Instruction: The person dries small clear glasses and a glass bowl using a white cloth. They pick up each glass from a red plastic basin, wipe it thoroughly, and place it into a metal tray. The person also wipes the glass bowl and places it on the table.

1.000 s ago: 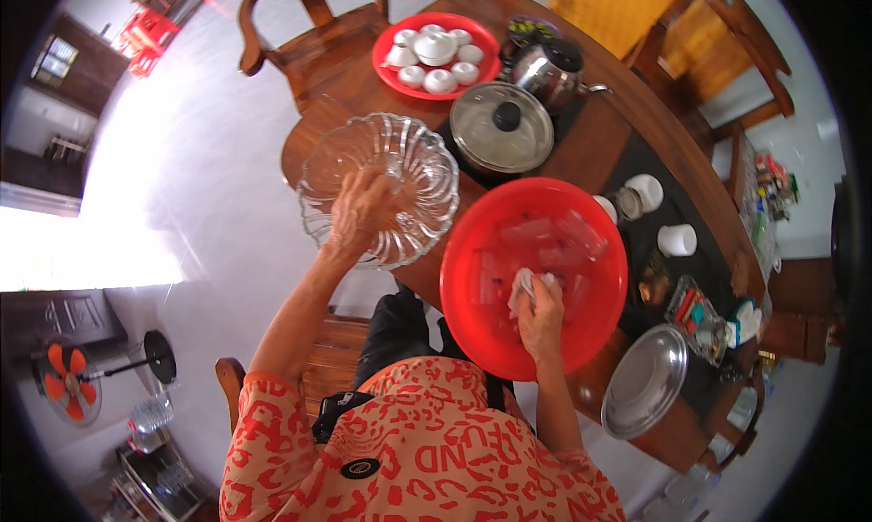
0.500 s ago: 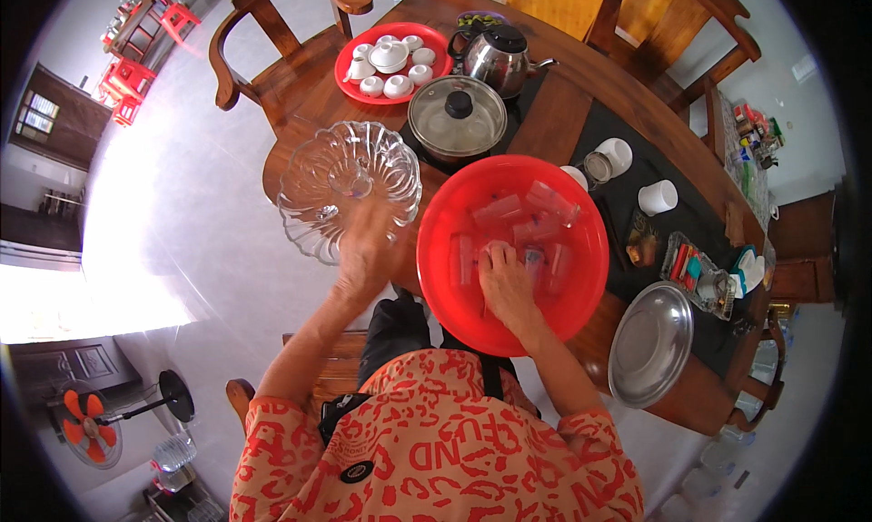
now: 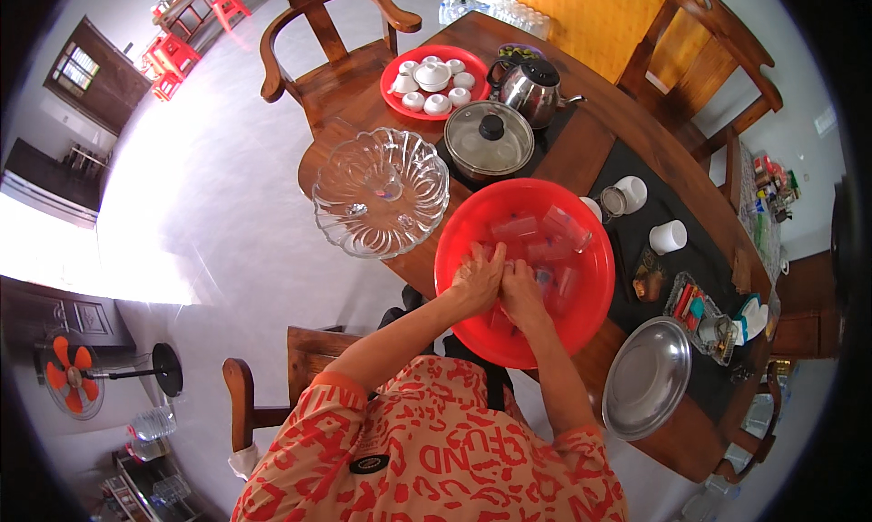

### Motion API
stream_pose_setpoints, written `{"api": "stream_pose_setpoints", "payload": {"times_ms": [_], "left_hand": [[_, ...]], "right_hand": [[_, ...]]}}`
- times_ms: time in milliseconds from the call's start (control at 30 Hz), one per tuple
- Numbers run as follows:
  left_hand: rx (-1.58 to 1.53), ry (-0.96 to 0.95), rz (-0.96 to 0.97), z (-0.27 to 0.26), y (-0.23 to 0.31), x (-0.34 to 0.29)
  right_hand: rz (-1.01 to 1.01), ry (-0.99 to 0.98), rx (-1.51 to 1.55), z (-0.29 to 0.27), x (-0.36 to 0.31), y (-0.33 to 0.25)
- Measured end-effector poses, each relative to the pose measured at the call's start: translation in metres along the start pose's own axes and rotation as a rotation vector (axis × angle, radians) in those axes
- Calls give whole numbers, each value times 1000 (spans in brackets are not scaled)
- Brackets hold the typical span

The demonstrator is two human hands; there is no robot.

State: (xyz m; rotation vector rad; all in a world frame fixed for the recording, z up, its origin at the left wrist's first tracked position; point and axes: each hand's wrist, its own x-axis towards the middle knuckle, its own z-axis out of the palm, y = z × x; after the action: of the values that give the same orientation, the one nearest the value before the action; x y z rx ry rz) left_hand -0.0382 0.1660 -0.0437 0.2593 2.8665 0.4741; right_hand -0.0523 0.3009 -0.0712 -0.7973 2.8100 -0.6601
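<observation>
A round red basin stands at the near edge of the dark wooden table, with several clear glasses lying in it. My left hand and my right hand are both inside the basin. They press together at its near left side with fingers curled. What lies between them is hidden. A large fluted clear glass bowl rests on the table's left corner, apart from my hands.
Behind the basin sit a lidded steel pot, a steel kettle and a red tray of white cups. A steel plate lies to the right, with white cups and a small tray beyond. Wooden chairs surround the table.
My left hand has left the glass bowl, which now sits on the table, and has joined my right hand in the red basin.
</observation>
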Motion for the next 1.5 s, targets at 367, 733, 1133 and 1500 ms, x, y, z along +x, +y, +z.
{"api": "stream_pose_setpoints", "payload": {"times_ms": [367,733,1133,1500], "left_hand": [[-1805,-23,-158,21,-18,8],[-1809,40,-50,-15,21,0],[-2217,-91,-120,-26,16,1],[-2204,-201,-10,-29,27,-3]], "right_hand": [[-43,440,730,-76,-34,-44],[-73,699,585,-74,8,-51],[-136,561,537,-76,-28,-58],[193,506,1043,-102,1,-47]]}}
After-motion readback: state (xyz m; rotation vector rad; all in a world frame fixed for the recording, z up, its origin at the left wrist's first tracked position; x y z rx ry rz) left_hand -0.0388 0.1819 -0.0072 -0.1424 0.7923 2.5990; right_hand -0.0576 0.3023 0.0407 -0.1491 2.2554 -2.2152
